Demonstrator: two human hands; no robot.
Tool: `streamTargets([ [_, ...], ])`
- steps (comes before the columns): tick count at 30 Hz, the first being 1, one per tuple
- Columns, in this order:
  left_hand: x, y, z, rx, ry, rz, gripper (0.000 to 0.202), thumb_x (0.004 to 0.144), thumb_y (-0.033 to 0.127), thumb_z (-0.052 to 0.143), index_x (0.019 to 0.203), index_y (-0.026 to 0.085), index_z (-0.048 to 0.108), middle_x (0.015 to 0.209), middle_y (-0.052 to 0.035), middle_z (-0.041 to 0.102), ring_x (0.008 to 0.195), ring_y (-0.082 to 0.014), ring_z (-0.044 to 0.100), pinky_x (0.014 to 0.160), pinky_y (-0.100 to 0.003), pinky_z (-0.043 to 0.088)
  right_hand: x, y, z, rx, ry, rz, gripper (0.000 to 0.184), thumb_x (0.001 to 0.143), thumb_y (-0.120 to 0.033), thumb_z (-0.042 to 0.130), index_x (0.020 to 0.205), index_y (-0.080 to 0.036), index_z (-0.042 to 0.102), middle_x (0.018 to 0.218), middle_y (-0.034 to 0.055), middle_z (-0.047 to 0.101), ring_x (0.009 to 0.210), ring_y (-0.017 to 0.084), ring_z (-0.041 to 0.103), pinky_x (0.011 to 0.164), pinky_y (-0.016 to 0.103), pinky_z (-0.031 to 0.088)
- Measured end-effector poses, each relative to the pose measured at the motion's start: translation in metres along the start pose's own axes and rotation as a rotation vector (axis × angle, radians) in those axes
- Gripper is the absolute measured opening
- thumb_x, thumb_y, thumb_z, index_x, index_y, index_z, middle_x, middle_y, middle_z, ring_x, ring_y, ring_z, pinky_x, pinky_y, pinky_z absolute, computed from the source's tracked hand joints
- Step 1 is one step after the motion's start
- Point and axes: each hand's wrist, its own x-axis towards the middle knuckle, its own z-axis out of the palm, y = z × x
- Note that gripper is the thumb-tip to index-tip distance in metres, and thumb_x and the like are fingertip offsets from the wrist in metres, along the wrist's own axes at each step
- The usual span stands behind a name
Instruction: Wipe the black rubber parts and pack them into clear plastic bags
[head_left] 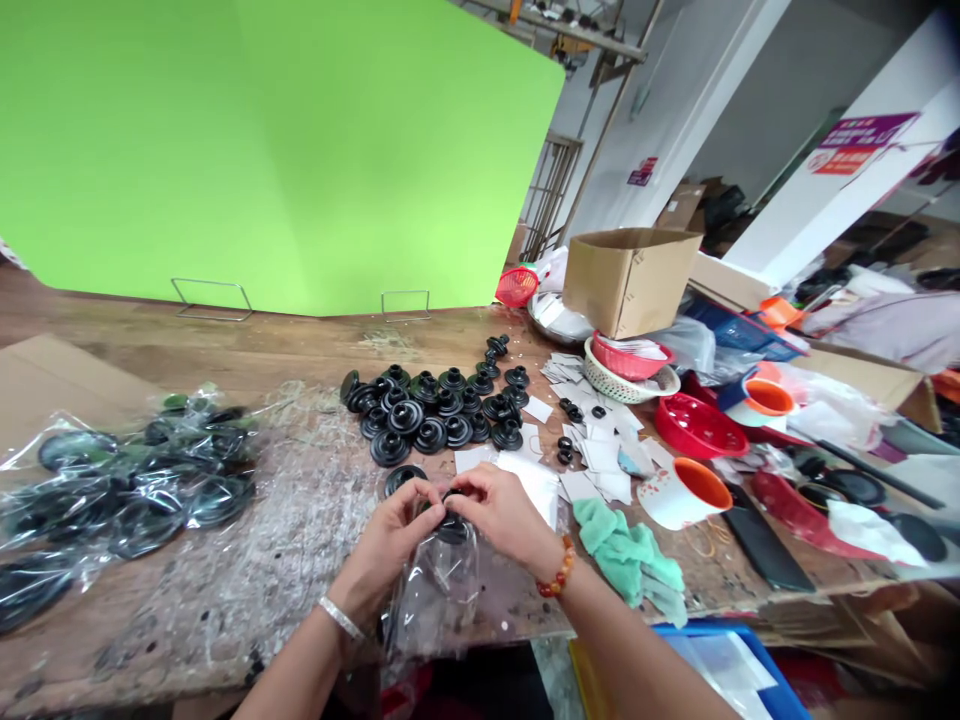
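Note:
My left hand [397, 530] and my right hand [504, 508] meet near the table's front edge, both with fingertips pinched together. Between them is a black round knob [452, 530], partly hidden by the fingers. A clear plastic bag [442, 600] hangs down from it toward the table edge. My left fingers close on the bag's upper edge, and my right thumb and finger press on the knob's top. Just behind the left hand lies another black knob [403, 480]. A larger cluster of black knobs [406, 416] spreads beyond both hands.
Bagged black parts [142, 480] lie at left. On the right are white paper cards [600, 450], a green cloth [630, 550], a white and orange cup [675, 495], a red basin [701, 425] and a cardboard box [626, 285]. A green panel [285, 150] stands behind.

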Motion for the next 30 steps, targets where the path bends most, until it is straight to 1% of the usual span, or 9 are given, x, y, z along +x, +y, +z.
streamTargets([
  [3, -0.002, -0.002, 0.002, -0.175, -0.045, -0.098, 0.025, 0.077, 0.039, 0.068, 0.081, 0.021, 0.051, 0.081, 0.0024, 0.058, 0.074, -0.0128, 0.054, 0.070, -0.023, 0.042, -0.001, 0.001, 0.001, 0.135, -0.040, 0.064, 0.021, 0.085, -0.026, 0.053, 0.077, -0.019, 0.071, 0.065, 0.0008, 0.060, 0.066, 0.014, 0.054, 0.061, 0.025, 0.040],
  [5, -0.003, -0.004, 0.002, -0.246, -0.021, -0.123, 0.027, 0.078, 0.039, 0.068, 0.081, 0.021, 0.048, 0.086, 0.0025, 0.059, 0.072, -0.0112, 0.054, 0.068, -0.022, 0.042, -0.002, 0.005, 0.001, 0.234, -0.060, 0.153, 0.024, 0.086, -0.030, 0.051, 0.083, -0.017, 0.071, 0.062, 0.0002, 0.059, 0.059, 0.013, 0.052, 0.055, 0.024, 0.039],
  [10, -0.002, -0.008, 0.000, -0.276, 0.046, -0.088, 0.029, 0.078, 0.042, 0.067, 0.081, 0.021, 0.046, 0.098, 0.0022, 0.058, 0.071, -0.0097, 0.054, 0.066, -0.021, 0.043, -0.007, 0.018, 0.005, 0.382, -0.124, 0.248, 0.022, 0.073, -0.025, 0.066, 0.092, -0.016, 0.069, 0.075, 0.0011, 0.065, 0.058, 0.010, 0.053, 0.051, 0.021, 0.039],
  [13, -0.003, -0.007, 0.002, -0.263, 0.059, -0.061, 0.030, 0.078, 0.043, 0.066, 0.082, 0.021, 0.046, 0.096, 0.0018, 0.058, 0.073, -0.0111, 0.054, 0.068, -0.022, 0.044, -0.009, 0.018, 0.011, 0.499, -0.082, 0.325, 0.028, 0.072, -0.028, 0.068, 0.097, -0.015, 0.065, 0.066, -0.0017, 0.061, 0.046, 0.007, 0.047, 0.042, 0.019, 0.034],
  [15, -0.004, -0.006, 0.004, -0.274, 0.035, -0.060, 0.030, 0.078, 0.042, 0.067, 0.081, 0.021, 0.046, 0.094, 0.0017, 0.057, 0.075, -0.0118, 0.055, 0.069, -0.022, 0.044, -0.011, 0.014, 0.013, 0.505, -0.051, 0.276, 0.027, 0.075, -0.029, 0.066, 0.099, -0.016, 0.066, 0.065, -0.0019, 0.061, 0.045, 0.008, 0.046, 0.043, 0.020, 0.036],
  [19, -0.007, -0.007, 0.006, -0.319, -0.043, -0.075, 0.026, 0.080, 0.038, 0.065, 0.081, 0.021, 0.045, 0.083, 0.0047, 0.054, 0.070, -0.0091, 0.051, 0.067, -0.020, 0.042, -0.014, 0.003, 0.012, 0.319, 0.019, 0.051, 0.021, 0.080, -0.026, 0.063, 0.099, -0.022, 0.073, 0.085, 0.0032, 0.067, 0.074, 0.014, 0.059, 0.070, 0.027, 0.047],
  [22, -0.007, -0.012, 0.004, -0.315, 0.011, -0.073, 0.026, 0.081, 0.038, 0.065, 0.082, 0.022, 0.045, 0.076, 0.0064, 0.051, 0.063, -0.0070, 0.047, 0.062, -0.018, 0.040, -0.016, 0.004, 0.010, 0.266, -0.004, 0.006, 0.022, 0.086, -0.028, 0.056, 0.099, -0.023, 0.073, 0.091, 0.0048, 0.068, 0.087, 0.018, 0.060, 0.082, 0.031, 0.045],
  [26, -0.006, -0.015, 0.004, -0.332, 0.084, -0.056, 0.028, 0.079, 0.039, 0.066, 0.086, 0.023, 0.045, 0.077, 0.0062, 0.051, 0.063, -0.0079, 0.049, 0.061, -0.018, 0.040, -0.016, 0.012, 0.014, 0.441, -0.059, 0.153, 0.041, 0.076, -0.022, 0.067, 0.116, -0.020, 0.059, 0.086, 0.0013, 0.064, 0.077, 0.015, 0.059, 0.072, 0.028, 0.047],
  [30, -0.004, -0.013, 0.006, -0.340, 0.064, -0.050, 0.028, 0.079, 0.039, 0.067, 0.085, 0.022, 0.046, 0.077, 0.0058, 0.053, 0.062, -0.0081, 0.049, 0.060, -0.018, 0.040, -0.017, 0.011, 0.017, 0.543, -0.036, 0.165, 0.034, 0.071, -0.015, 0.068, 0.101, -0.020, 0.052, 0.072, -0.0046, 0.056, 0.066, 0.011, 0.053, 0.062, 0.023, 0.043],
])
